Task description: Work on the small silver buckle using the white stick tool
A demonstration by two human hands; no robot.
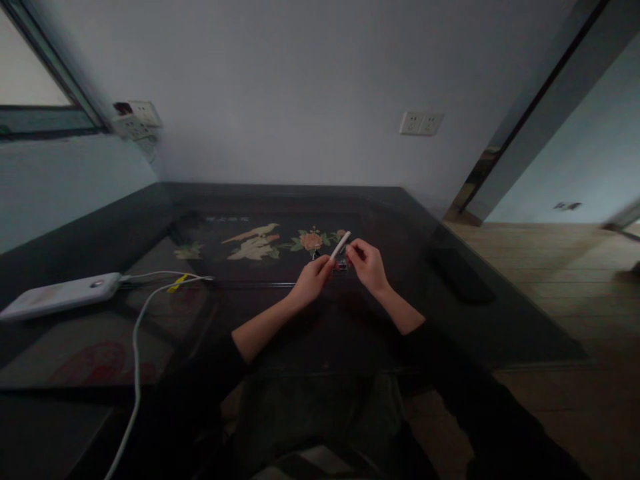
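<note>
Hands first, head view, the only one I've got. Left hand (311, 280) is closed round the lower end of a slim white stick (341, 245), prob. a pen or stylus, can't tell which. Stick slants up and to the right from that grip, its far tip free in the air just above the right hand (367, 265). Right hand is curled, fingertips pinched together just right of the stick's middle; whether they touch the stick I can't tell. Something small and dark sits between the two hands under the stick, too dim to name.

Both hands hover over a dark glass-topped table (450, 313). Just beyond the hands, under the glass, is a picture of birds and flowers (260, 243). Well off to the left of the left hand lies a white power bank (60, 295), w/ a white cable (137, 347) running from it toward me and a yellow tag on the cable. Right of the right hand, near the table edge, rests a flat dark object (463, 273), unclear what. On the wall beyond the right hand, a double socket (421, 123).
</note>
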